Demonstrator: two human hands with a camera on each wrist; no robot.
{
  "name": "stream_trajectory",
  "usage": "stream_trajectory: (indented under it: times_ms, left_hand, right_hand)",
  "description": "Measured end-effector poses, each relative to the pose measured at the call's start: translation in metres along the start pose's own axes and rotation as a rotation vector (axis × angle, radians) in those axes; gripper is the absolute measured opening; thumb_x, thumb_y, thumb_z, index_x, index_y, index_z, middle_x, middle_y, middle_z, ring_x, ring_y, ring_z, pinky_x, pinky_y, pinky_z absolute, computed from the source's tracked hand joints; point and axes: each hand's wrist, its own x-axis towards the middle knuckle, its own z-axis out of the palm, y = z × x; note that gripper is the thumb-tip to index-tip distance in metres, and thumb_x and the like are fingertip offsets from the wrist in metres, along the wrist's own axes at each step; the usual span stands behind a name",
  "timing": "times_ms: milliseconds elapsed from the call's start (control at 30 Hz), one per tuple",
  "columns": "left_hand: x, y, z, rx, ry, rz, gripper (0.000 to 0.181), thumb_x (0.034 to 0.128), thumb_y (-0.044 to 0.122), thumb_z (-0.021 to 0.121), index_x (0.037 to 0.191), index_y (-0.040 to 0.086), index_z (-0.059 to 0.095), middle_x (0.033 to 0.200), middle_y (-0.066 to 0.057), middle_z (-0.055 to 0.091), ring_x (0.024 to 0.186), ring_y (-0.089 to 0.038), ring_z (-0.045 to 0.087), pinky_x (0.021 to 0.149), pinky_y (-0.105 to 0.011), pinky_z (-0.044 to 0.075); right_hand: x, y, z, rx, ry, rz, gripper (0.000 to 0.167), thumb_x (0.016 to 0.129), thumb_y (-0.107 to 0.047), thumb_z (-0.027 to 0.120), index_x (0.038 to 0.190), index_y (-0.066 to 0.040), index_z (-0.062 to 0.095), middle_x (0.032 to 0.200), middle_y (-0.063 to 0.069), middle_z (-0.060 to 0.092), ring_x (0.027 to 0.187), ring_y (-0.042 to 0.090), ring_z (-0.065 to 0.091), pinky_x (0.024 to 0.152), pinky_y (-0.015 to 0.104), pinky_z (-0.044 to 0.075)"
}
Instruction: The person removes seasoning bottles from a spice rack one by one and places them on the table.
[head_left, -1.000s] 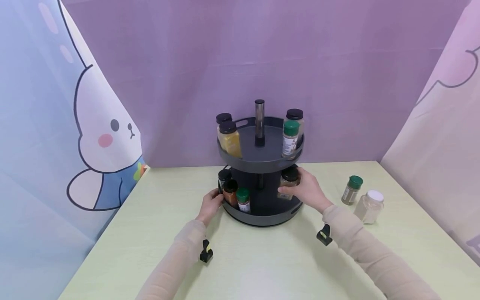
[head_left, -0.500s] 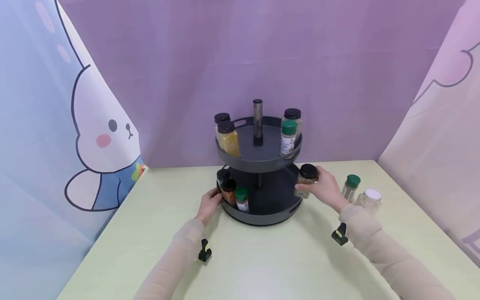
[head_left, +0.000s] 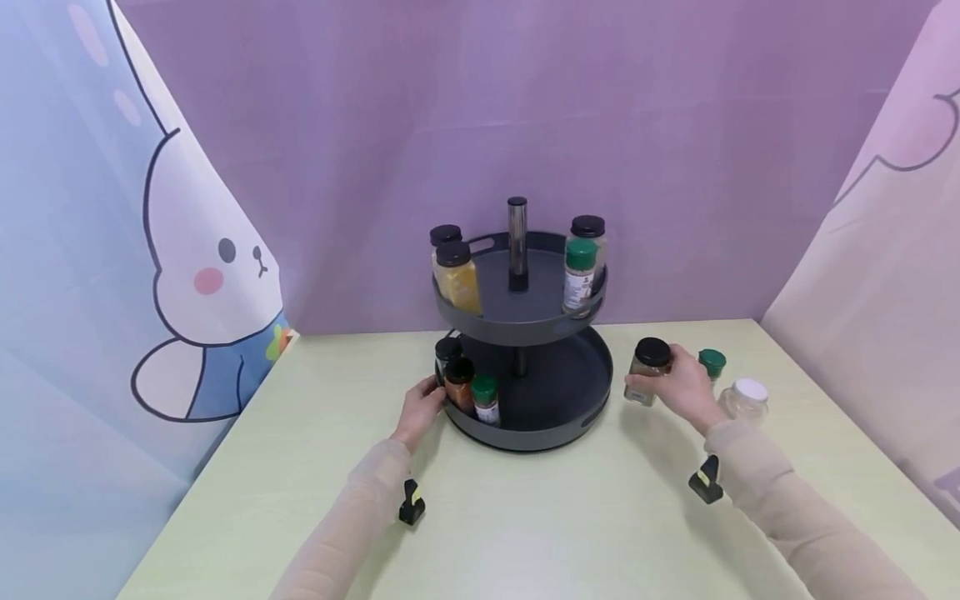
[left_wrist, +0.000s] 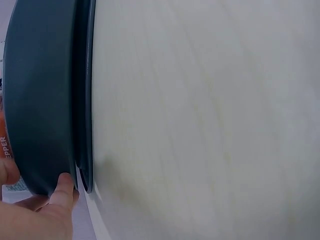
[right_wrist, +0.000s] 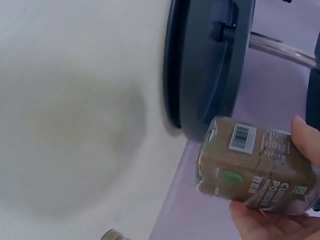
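Note:
A two-tier dark round rack [head_left: 525, 438] stands on the table. My left hand [head_left: 422, 410] grips the left rim of its lower tier; in the left wrist view fingers [left_wrist: 63, 192] touch the dark wall [left_wrist: 40, 100]. To the right of the rack, my right hand [head_left: 684, 385] holds a black-lidded cumin jar [head_left: 642, 383] above the table. The right wrist view shows the jar [right_wrist: 240, 165] between thumb and fingers, its label visible. On the lower tier's left side are a dark-lidded jar [head_left: 447, 352], an orange-brown jar [head_left: 460, 392] and a green-lidded jar [head_left: 487, 403].
The upper tier [head_left: 517, 332] holds a yellow jar [head_left: 461, 287], another black-lidded jar [head_left: 446, 236] behind it, a green-lidded jar [head_left: 578, 283] and a black-lidded jar [head_left: 588, 227]. Beyond the right hand stand a green-lidded jar [head_left: 712, 362] and a white-lidded jar [head_left: 748, 396], both partly hidden.
My right hand has carried the cumin jar out of the lower tier and to the right, past the rim. My left hand stays at the rack's left rim.

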Motion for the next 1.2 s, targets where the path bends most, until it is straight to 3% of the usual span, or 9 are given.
stream_trajectory:
  times_ms: [233,467,967,1200]
  left_hand:
    - [-0.001,-0.001,0.001,-0.006,0.011,0.009,0.047,0.0934,0.009,0.042,0.137,-0.008,0.033,0.138,-0.027,0.039,0.122,-0.036,0.046,0.100,-0.041,0.041]
    - [0.000,-0.004,0.000,-0.017,-0.003,0.025,0.047,0.0942,0.008,0.040,0.137,-0.009,0.031,0.138,-0.029,0.037,0.122,-0.038,0.045,0.101,-0.042,0.040]
    - [0.000,-0.001,-0.001,-0.011,0.011,0.026,0.047,0.0934,0.007,0.040,0.136,-0.010,0.032,0.138,-0.029,0.038,0.121,-0.038,0.046,0.100,-0.043,0.041]
    - [0.001,-0.003,0.001,-0.009,0.020,0.037,0.046,0.0929,0.007,0.040,0.135,-0.011,0.034,0.136,-0.029,0.039,0.120,-0.037,0.048,0.099,-0.041,0.042]
  right_hand:
    - [-0.003,0.014,0.000,0.009,0.049,0.041,0.066,0.076,-0.039,0.072,0.113,0.008,0.044,0.110,0.028,0.056,0.101,0.042,0.053,0.078,0.046,0.045]
    - [-0.004,0.026,0.002,0.001,0.045,0.024,0.065,0.077,-0.039,0.071,0.115,0.007,0.044,0.114,0.030,0.055,0.106,0.048,0.051,0.081,0.052,0.044]
    - [0.000,0.044,0.010,-0.017,0.055,0.035,0.067,0.078,-0.036,0.070,0.115,0.012,0.043,0.112,0.034,0.053,0.103,0.051,0.051,0.084,0.056,0.042]
    - [-0.001,0.050,0.012,-0.025,0.044,0.082,0.069,0.079,-0.036,0.070,0.117,0.013,0.040,0.114,0.036,0.051,0.105,0.053,0.048,0.087,0.058,0.040]
